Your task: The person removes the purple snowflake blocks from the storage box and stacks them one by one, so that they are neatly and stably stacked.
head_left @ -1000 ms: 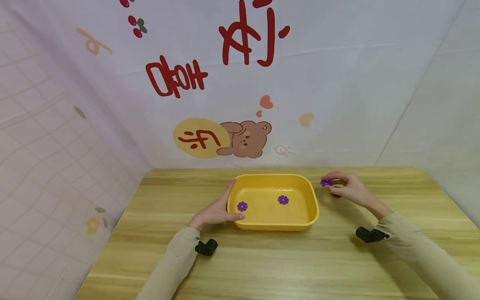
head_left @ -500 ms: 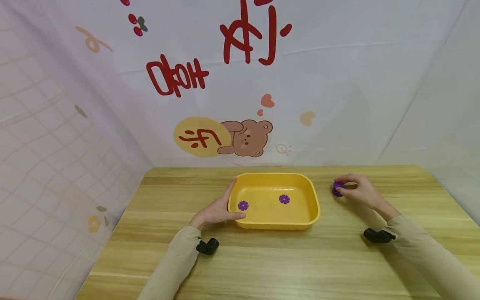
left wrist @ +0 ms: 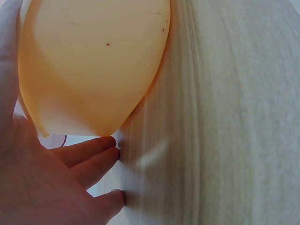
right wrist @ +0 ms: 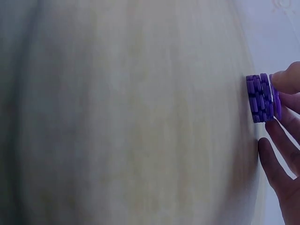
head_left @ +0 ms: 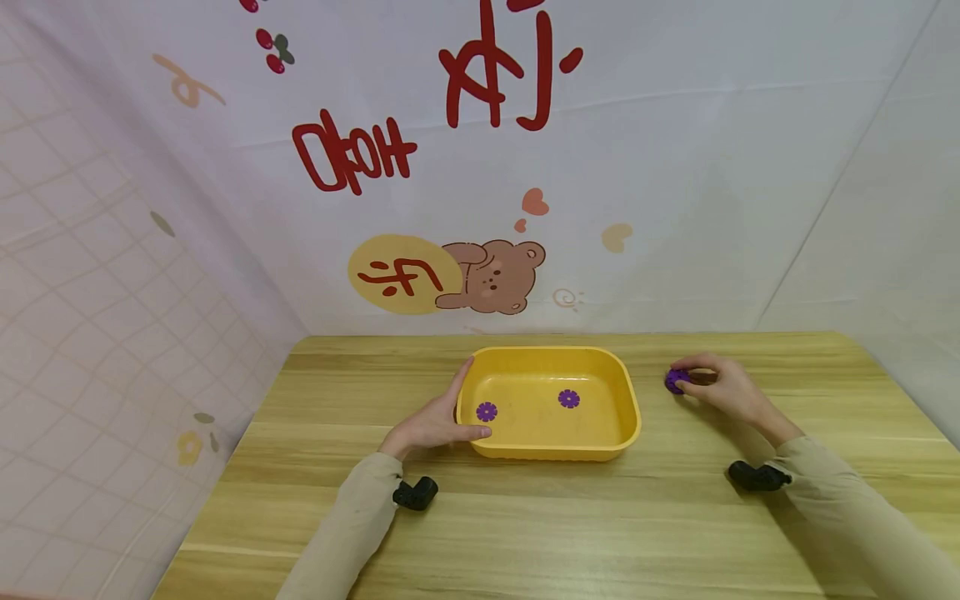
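A yellow plastic basin [head_left: 555, 454] sits on the table with two flat purple snowflake discs [head_left: 569, 399] lying apart in it. My left hand [head_left: 431, 423] holds the basin's left end, its thumb over the front rim. In the left wrist view the other fingers [left wrist: 93, 164] reach along the basin's outer end, near the tabletop. To the right of the basin, my right hand [head_left: 727, 387] pinches a purple snowflake disc [right wrist: 277, 103] between thumb and fingers. That disc is at the top of a short stack of purple snowflake discs [right wrist: 259, 99] standing on the table.
The wooden table [head_left: 555, 533] ends at the back against a cloth [head_left: 675, 167] printed with a bear and red characters. Another patterned cloth [head_left: 112, 292] hangs at the left. A black wrist camera [head_left: 757, 477] is strapped to each sleeve.
My right hand has moved a little right, bringing its purple disc from beside the stack onto it. The left hand and basin have stayed in place.
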Demonstrator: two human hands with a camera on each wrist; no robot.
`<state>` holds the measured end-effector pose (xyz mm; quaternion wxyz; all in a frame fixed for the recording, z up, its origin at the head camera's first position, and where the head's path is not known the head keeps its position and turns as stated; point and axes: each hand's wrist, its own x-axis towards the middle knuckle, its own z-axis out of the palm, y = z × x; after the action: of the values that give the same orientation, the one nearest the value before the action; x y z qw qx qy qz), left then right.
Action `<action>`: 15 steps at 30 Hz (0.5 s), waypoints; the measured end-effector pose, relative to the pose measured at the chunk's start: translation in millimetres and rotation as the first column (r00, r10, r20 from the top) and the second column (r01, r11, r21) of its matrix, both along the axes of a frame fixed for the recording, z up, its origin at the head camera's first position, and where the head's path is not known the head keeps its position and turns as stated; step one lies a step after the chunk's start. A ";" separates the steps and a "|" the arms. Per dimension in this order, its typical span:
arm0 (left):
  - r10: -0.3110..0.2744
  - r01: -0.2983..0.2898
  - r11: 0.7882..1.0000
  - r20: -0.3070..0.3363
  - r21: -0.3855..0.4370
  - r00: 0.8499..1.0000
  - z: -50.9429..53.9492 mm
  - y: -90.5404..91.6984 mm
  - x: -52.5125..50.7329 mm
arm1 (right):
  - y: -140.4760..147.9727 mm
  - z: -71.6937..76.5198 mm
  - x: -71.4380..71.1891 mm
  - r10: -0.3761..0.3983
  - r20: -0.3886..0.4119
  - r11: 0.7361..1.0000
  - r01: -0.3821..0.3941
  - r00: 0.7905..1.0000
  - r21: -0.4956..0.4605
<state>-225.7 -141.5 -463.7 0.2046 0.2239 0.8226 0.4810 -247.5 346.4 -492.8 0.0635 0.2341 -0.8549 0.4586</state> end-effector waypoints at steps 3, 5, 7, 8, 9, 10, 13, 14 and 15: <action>-0.005 0.005 1.000 0.004 0.012 1.000 -1.2 -0.4 0.8 | -1.0 -0.9 1.0 0.003 0.003 1.000 -0.003 1.000 0.006; -0.001 0.001 1.000 0.007 0.010 1.000 -2.0 -0.8 1.5 | -1.8 -1.1 1.7 0.004 0.005 1.000 -0.004 1.000 0.011; 0.003 -0.003 1.000 0.013 0.007 1.000 -2.6 -1.1 2.0 | -2.3 -1.3 2.3 0.006 0.004 1.000 -0.006 1.000 0.017; 0.005 -0.005 1.000 0.014 0.003 1.000 -2.6 -1.3 2.3 | -2.4 -1.4 2.5 0.008 0.005 1.000 -0.008 1.000 0.019; 0.007 -0.007 1.000 0.017 -0.002 1.000 -2.7 -1.4 2.5 | -2.4 -1.6 2.6 0.010 0.006 1.000 -0.010 1.000 0.022; 0.010 -0.010 1.000 0.017 -0.012 1.000 -2.4 -1.5 2.9 | -2.4 -1.7 2.6 0.010 0.005 1.000 -0.010 1.000 0.026; 0.018 -0.017 1.000 0.013 -0.010 1.000 -0.6 -0.7 3.1 | -1.7 -2.3 2.2 0.011 0.000 1.000 -0.011 1.000 0.028; 0.020 -0.020 1.000 0.016 -0.013 1.000 -0.2 -0.2 3.1 | -1.3 -2.4 2.2 0.013 -0.002 1.000 -0.013 1.000 0.028; 0.021 -0.020 1.000 0.019 -0.012 1.000 0.0 0.3 3.1 | -0.9 -2.4 2.3 0.014 -0.004 1.000 -0.014 1.000 0.027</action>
<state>-222.6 -141.2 -463.7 0.2086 0.2098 0.8256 0.4804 -245.2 345.6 -495.3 0.0588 0.2420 -0.8591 0.4470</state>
